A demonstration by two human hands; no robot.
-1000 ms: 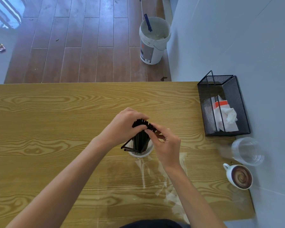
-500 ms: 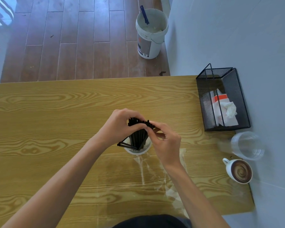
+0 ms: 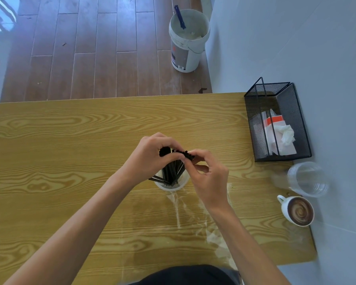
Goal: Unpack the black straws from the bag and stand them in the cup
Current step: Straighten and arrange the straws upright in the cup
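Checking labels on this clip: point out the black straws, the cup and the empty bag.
black straws [image 3: 171,171], head view, mid shafts.
cup [image 3: 169,187], head view, near rim.
bag [image 3: 195,212], head view, flat clear film.

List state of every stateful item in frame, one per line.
Black plastic straws: standing in the cup, tops bunched by both hands.
White round cup: upright, holding the straws.
Clear plastic bag: flat on the wooden table, looks empty.
Left hand: closed on the straw tops.
Right hand: pinching the straw tops.
Clear plastic tumbler: upright, looks empty.
White coffee mug: upright, full.
Black mesh basket: holding tissues.
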